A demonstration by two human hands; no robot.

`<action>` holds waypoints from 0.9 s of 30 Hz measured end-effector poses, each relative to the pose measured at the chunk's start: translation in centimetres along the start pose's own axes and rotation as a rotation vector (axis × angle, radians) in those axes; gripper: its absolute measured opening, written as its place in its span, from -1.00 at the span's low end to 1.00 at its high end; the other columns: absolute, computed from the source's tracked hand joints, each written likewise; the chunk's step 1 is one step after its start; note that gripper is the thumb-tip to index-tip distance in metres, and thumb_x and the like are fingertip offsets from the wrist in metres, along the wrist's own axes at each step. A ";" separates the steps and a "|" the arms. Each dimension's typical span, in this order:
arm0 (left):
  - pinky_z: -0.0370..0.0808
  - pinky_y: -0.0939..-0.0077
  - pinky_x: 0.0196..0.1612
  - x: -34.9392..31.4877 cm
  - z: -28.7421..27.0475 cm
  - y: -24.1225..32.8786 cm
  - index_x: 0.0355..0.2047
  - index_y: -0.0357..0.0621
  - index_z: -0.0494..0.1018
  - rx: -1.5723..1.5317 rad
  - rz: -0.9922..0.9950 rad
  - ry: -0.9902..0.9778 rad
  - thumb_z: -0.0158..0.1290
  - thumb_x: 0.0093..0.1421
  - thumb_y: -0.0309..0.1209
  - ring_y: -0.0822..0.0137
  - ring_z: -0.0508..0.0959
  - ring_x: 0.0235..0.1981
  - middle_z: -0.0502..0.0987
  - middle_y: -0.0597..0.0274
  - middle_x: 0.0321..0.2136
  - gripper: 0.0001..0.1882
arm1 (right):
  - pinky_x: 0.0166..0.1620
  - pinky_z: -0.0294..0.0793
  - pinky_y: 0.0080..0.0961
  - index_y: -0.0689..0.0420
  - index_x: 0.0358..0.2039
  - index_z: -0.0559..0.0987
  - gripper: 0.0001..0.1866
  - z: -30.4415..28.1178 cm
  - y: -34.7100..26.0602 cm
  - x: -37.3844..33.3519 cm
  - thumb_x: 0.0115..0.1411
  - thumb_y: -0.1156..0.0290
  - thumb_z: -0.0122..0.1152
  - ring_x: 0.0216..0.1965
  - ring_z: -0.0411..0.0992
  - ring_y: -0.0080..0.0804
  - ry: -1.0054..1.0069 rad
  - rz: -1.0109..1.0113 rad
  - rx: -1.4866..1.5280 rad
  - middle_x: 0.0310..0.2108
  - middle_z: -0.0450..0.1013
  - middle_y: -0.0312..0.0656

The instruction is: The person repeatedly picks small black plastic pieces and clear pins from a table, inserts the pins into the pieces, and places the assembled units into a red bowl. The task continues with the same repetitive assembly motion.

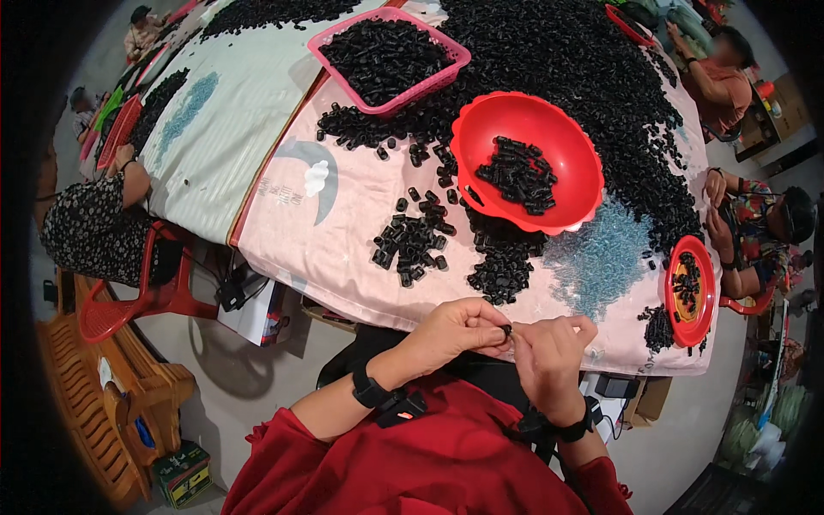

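Observation:
At the near edge of the table, my left hand [459, 333] pinches a small black plastic piece [505, 330] between thumb and fingertips. My right hand [552, 354] is closed right beside it, thumb and finger pressed together; whatever sits between them is too small to make out. Just beyond my hands lie two loose piles of short black cylindrical parts, one on the left [412, 245] and another [500, 276] nearer the middle. A heap of tiny pale blue see-through bits [601, 257] spreads to the right. Behind them stands a red scalloped bowl [571, 163] with black parts inside.
A pink basket [459, 58] full of black parts stands farther back, beside a large black heap [566, 51]. A red oval tray [707, 292] sits at the right edge. Other people work around the table. A red chair [112, 318] and wooden bench [81, 369] are left.

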State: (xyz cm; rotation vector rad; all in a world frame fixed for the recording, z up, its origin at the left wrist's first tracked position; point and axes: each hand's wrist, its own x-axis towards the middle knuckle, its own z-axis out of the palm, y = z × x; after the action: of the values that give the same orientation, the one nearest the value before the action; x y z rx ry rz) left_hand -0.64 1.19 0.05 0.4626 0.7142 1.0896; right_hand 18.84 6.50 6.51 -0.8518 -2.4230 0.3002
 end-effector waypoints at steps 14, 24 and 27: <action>0.68 0.48 -0.07 0.0 0.0 -0.1 0.05 -0.34 0.55 0.025 0.014 0.026 0.17 0.43 -0.54 0.35 0.72 -0.18 0.72 0.06 -0.15 -0.78 | 0.03 0.20 -0.20 0.05 -0.17 0.65 -0.70 0.6 0.4 -0.4 0.09 0.61 0.46 -0.28 0.49 -0.32 -0.008 0.019 0.014 -0.34 0.53 -0.33; 0.69 0.46 -0.06 0.2 -0.2 -0.3 0.04 -0.34 0.55 0.089 -0.009 0.031 0.18 0.43 -0.52 0.34 0.73 -0.18 0.71 0.05 -0.14 -0.78 | 0.01 0.20 -0.21 0.04 -0.20 0.63 -0.74 0.8 0.7 -0.4 0.12 0.62 0.44 -0.29 0.49 -0.30 0.008 0.039 0.060 -0.36 0.53 -0.33; 0.69 0.46 -0.05 0.3 -0.3 -0.5 0.04 -0.35 0.55 0.044 -0.013 0.015 0.17 0.44 -0.52 0.33 0.73 -0.17 0.71 0.04 -0.13 -0.78 | 0.00 0.20 -0.21 0.05 -0.22 0.63 -0.76 0.9 0.8 -0.6 0.13 0.60 0.45 -0.30 0.50 -0.30 0.012 0.087 0.141 -0.36 0.54 -0.32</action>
State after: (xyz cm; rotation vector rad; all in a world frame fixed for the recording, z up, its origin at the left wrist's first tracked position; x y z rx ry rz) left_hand -0.46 1.29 -0.57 0.4873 0.7545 1.0675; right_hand 19.15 6.77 5.24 -0.8945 -2.3264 0.4915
